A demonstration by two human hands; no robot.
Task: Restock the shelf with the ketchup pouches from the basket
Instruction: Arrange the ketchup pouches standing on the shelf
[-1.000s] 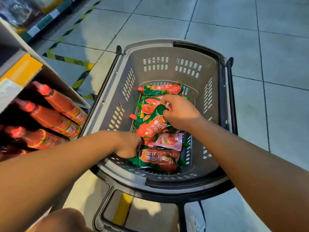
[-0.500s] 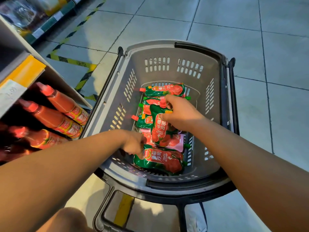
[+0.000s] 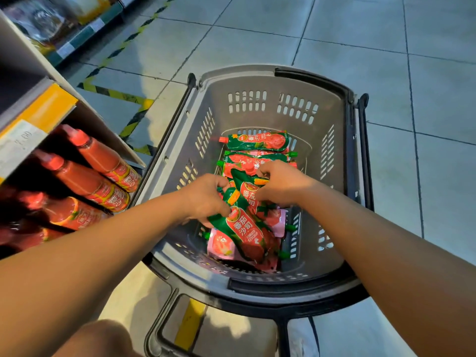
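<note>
- Reaching down into a grey plastic shopping basket [image 3: 260, 81] on the tiled floor [image 3: 322, 29], both bare arms meet over a heap of ketchup pouches [image 3: 257, 161].
- Left hand [image 3: 206, 197] has its fingers curled round the top end of a green-and-red ketchup pouch [image 3: 244, 233] that slants down towards the basket's near wall, lifted above the pink pouches [image 3: 221, 246] lying on the bottom.
- Right hand [image 3: 280, 184] pinches the upper edge of a second green pouch [image 3: 248, 194], which stands tilted between the two hands and touches the first one.
- Further pouches lie flat beyond the hands, the farthest pouch [image 3: 257, 141] crosswise near the slotted far wall with its red cap pointing left.
- Shelf [image 3: 38, 112] stands just left of the basket, edged with a yellow strip and a white price label [image 3: 18, 145].
- Red sauce bottles [image 3: 103, 161] lie stacked on their sides under that edge, caps pointing up-left.
- Yellow-and-black hazard tape [image 3: 116, 94] runs along the floor beside the shelf.
</note>
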